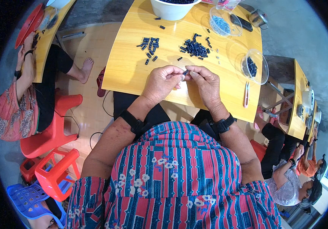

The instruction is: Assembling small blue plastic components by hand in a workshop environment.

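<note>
My left hand [161,84] and my right hand [206,84] meet over the front part of the yellow wooden table [124,76]. Thumbs and fingertips of both pinch one small dark piece [186,72], mostly hidden by the fingers. Just beyond them lies a heap of small black plastic parts [196,49]. To its left is a looser group of similar parts [151,44]. A clear round bowl with black pieces [252,67] stands at the right edge. Nearer me, tweezers or small snips with reddish handles [246,94] lie flat.
At the back stand a white tub [171,11] of dark parts, a clear bowl of tiny bluish pieces [220,26], a black phone [241,23] and a metal mug [258,18]. Red stools [57,171] and a seated person [15,103] are at left; other people sit at right.
</note>
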Demonstrator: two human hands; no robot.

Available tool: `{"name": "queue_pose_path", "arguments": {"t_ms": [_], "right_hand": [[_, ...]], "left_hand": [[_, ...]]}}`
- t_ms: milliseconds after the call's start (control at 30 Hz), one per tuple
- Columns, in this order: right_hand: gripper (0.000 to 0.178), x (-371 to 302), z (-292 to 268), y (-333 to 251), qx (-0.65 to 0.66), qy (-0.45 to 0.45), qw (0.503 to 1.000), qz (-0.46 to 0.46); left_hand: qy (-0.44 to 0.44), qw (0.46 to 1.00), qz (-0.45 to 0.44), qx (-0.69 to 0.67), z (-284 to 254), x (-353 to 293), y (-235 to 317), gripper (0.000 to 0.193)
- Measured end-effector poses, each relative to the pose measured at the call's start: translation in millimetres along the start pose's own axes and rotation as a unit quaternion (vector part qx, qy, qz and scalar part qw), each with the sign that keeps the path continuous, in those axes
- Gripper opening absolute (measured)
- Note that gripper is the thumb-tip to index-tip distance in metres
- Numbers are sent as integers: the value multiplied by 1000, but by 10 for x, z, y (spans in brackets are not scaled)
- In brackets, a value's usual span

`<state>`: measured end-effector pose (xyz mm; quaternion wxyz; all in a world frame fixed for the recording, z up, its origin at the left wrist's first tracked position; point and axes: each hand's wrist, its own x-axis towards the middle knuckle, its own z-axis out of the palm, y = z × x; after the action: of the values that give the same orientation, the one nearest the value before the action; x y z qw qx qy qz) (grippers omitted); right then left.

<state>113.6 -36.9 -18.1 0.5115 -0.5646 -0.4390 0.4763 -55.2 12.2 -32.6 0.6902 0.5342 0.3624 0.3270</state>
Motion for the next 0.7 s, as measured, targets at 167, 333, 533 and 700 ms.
{"name": "queue_pose_path", "arguments": {"t_ms": [167,333,533,700], "right_hand": [[17,1,43,20,0,8,1000,-17],[16,6,64,44,-25,11,998,-56],[18,-10,67,92,-167,19,972,-167],[24,-59,69,147,-150,25,974,-170]], "left_hand": [[-3,1000,-3,-1,-10,-7,13,17],[5,1000,0,-20,-22,18,-55,17],[21,1000,-3,-23,-19,2,-74,15],[-2,1000,-27,-5,-26,1,17,12]]}}
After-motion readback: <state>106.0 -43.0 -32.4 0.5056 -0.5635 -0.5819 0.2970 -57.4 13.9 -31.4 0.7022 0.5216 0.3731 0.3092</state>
